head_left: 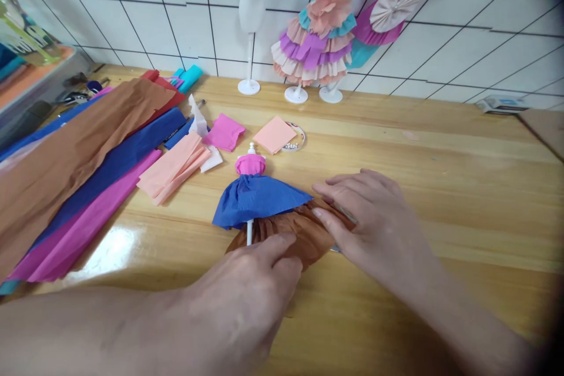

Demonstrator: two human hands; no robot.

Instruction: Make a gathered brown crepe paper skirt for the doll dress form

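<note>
A small white dress form (249,231) lies on the wooden table, dressed in a pink crepe paper top (250,164) and a gathered blue crepe paper skirt (259,197). Below the blue layer spreads a pleated brown crepe paper piece (304,232). My right hand (370,217) pinches the brown paper's right end between thumb and fingers, close to the blue hem. From the front, my left hand (259,285) reaches over the brown paper with its fingers curled at the lower edge. Its fingertips are partly hidden.
Rolled crepe paper in brown (88,135), blue and pink lies at the left. Folded peach paper (174,167), a pink square (225,132) and a peach square (275,134) sit behind the form. Upright dress forms, two in paper dresses (315,41), stand along the tiled wall.
</note>
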